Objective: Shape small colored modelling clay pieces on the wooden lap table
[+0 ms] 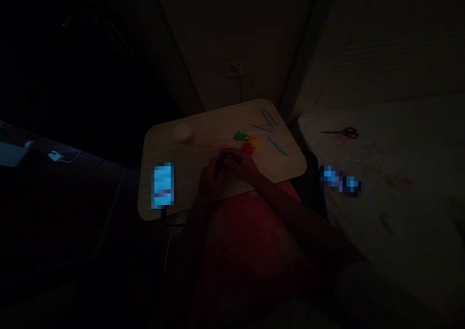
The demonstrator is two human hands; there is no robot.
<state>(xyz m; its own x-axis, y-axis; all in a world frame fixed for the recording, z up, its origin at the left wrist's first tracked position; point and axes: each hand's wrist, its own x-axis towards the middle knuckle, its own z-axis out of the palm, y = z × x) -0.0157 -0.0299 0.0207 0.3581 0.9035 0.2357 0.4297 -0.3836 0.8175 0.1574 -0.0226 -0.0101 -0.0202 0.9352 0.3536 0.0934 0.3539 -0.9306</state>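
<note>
On the small table [203, 169], both hands are close together. The left hand [210, 178] and right hand [241, 163] have bent fingers around a small dark thing [225, 158], but I cannot tell how tight. It is near the red [247, 148], orange [251, 141] and green bits [240, 135].

Very dim, grainy view, edges sunk in black, pixelated blue-white screen glow
</note>
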